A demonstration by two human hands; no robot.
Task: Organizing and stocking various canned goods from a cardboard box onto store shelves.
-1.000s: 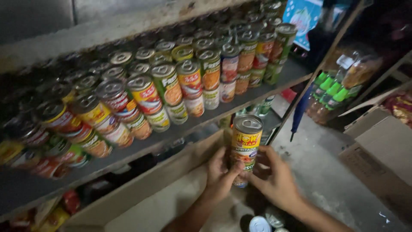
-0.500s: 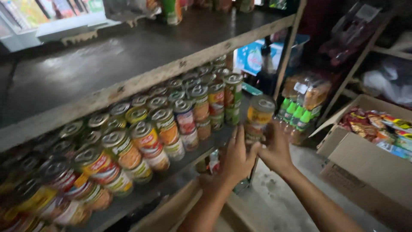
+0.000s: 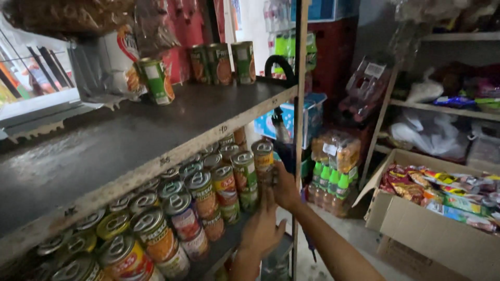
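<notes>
Two stacked cans (image 3: 263,158) with an orange-and-yellow label stand at the right end of the lower shelf's can row (image 3: 203,195). My right hand (image 3: 286,190) grips the stack from its right side, close to the wooden shelf post (image 3: 299,130). My left hand (image 3: 263,229) reaches up from below, fingers pressed on the lower can of the stack. The lower can is partly hidden by my fingers and the neighbouring cans.
The dark upper shelf (image 3: 156,130) carries a few green cans (image 3: 221,63) at the back. An umbrella handle (image 3: 278,66) hooks over the post. Green-capped bottles (image 3: 329,182) stand on the floor, and a cardboard box (image 3: 416,221) of snack packets sits at the right.
Both hands have carried the stacked cans up and leftward to the right end of the lower shelf row. The view has risen, so the upper shelf top shows.
</notes>
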